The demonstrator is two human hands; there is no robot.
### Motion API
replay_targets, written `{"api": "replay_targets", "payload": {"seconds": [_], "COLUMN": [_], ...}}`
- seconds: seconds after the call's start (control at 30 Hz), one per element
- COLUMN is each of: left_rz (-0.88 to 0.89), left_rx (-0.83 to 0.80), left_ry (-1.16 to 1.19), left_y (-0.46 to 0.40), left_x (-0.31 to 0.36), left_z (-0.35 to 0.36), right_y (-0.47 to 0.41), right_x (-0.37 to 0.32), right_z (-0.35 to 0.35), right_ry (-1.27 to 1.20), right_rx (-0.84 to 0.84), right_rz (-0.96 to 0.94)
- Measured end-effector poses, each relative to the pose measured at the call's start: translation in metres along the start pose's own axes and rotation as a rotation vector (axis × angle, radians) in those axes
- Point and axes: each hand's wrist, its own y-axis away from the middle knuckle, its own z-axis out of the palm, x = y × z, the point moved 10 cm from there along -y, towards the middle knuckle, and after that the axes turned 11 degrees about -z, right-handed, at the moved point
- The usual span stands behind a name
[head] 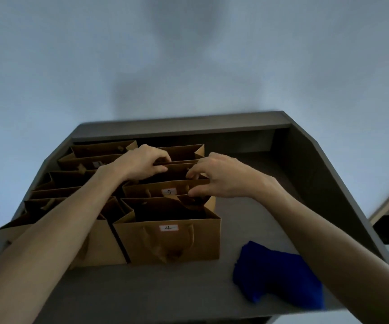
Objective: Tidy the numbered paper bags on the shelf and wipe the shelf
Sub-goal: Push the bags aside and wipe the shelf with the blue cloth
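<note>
Your two bare arms reach up from the bottom corners of the frame to the brown paper bags standing in the middle. The bags stand in two rows on the flat grey shelf point(165, 288), one row on the left and one in the centre.

The front brown bag with a white label marked 4 point(172, 239) stands lowest in the centre row. Just behind it is the brown bag with a white label marked 5 point(165, 191). More open bags stand behind and to the left, and their numbers are too dark to read.

Your left hand point(139, 161) curls over the top edge of a bag behind bag 5, with fingers and thumb pinching that edge. Your right hand point(221, 175) is half closed, and its fingertips point(192, 176) touch the top rims at the right end of bag 5 and the bag behind it.

A crumpled blue cloth point(277, 274) lies on the shelf at the lower right, apart from the bags and under your right arm.
</note>
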Motion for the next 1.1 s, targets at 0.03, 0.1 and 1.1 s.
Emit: {"api": "replay_targets", "payload": {"seconds": [0.03,0.1,1.1], "left_rz": [0.001,0.007,0.272], "left_rx": [0.004,0.02,0.157], "left_ry": [-0.003,-0.008,0.084], "left_y": [0.0,-0.001,-0.107], "left_x": [-0.002,-0.004,0.203], "left_z": [0.0,0.0,0.005], "right_y": [-0.005,-0.013,0.136], "right_x": [-0.002,-0.004,0.137], "right_z": [0.003,0.007,-0.07], "right_ry": [0.026,0.059,0.265], "right_rx": [-0.022,-0.044,-0.013], "right_rz": [-0.013,-0.023,0.477]}}
